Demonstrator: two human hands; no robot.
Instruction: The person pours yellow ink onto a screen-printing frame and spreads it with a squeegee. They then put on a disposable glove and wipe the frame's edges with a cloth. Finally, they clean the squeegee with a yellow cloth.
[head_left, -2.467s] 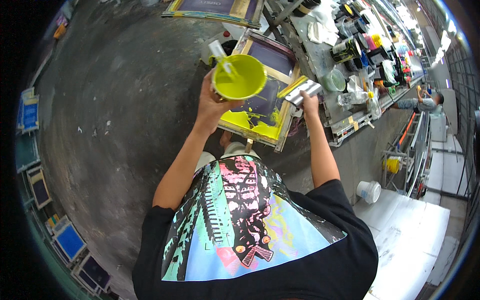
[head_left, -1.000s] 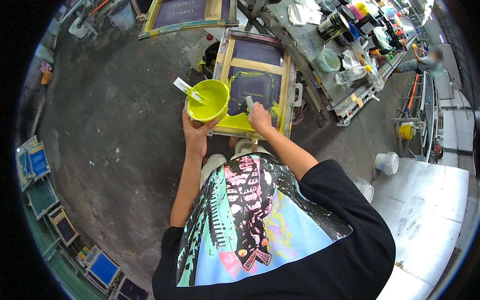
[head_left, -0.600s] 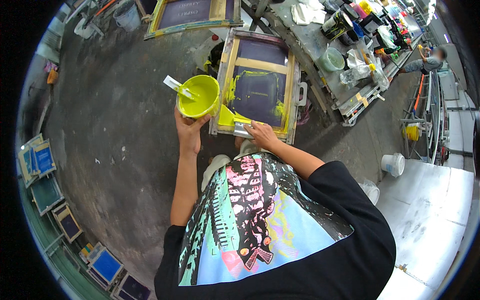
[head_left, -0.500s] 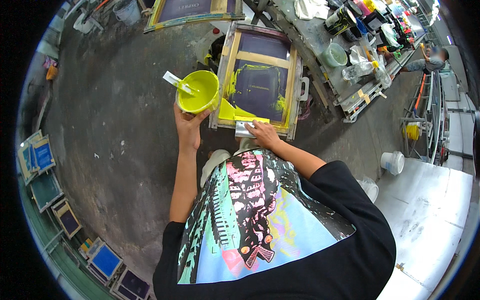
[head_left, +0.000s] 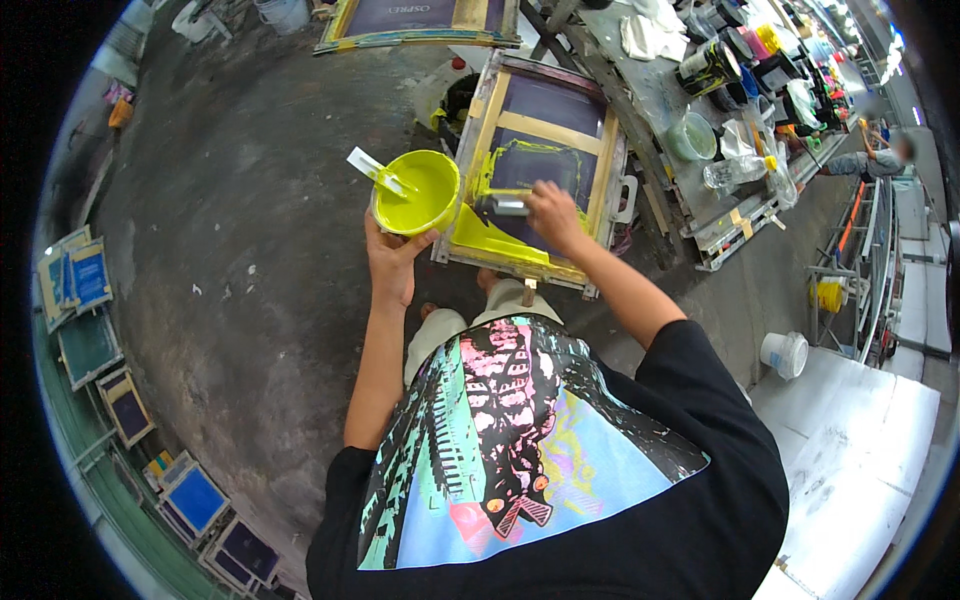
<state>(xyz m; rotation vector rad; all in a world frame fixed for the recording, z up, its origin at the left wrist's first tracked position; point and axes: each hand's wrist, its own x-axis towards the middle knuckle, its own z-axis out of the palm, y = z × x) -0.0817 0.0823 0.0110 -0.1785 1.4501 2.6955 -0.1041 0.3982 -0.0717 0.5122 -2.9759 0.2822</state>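
Note:
My left hand (head_left: 393,258) is closed around the lower side of a plastic tub (head_left: 447,218), tilted so its opening shows. Bright yellow-green ink (head_left: 428,195) fills it, and a white spatula (head_left: 366,162) leans out over its left rim. My right hand (head_left: 556,215) grips a metal-handled squeegee (head_left: 510,206) above a screen-printing frame (head_left: 603,165). Its blade edge is partly hidden; whether it touches the mesh I cannot tell. Yellow ink (head_left: 490,238) lies pooled along the near and left parts of the dark mesh (head_left: 550,163), with smears around the printed area.
Another screen frame (head_left: 490,42) lies beyond. At right stands a cluttered workbench (head_left: 655,95) with ink pots, a clear bottle (head_left: 733,173) and a green-tinted tub (head_left: 690,137). Several frames (head_left: 198,497) lean along the left wall. A white bucket (head_left: 784,352) and a seated person (head_left: 880,158) are at right.
My right hand has lifted the squeegee from the frame's near edge and moved it farther over the mesh. The ink strip stays behind near that edge. My left hand still holds the tub.

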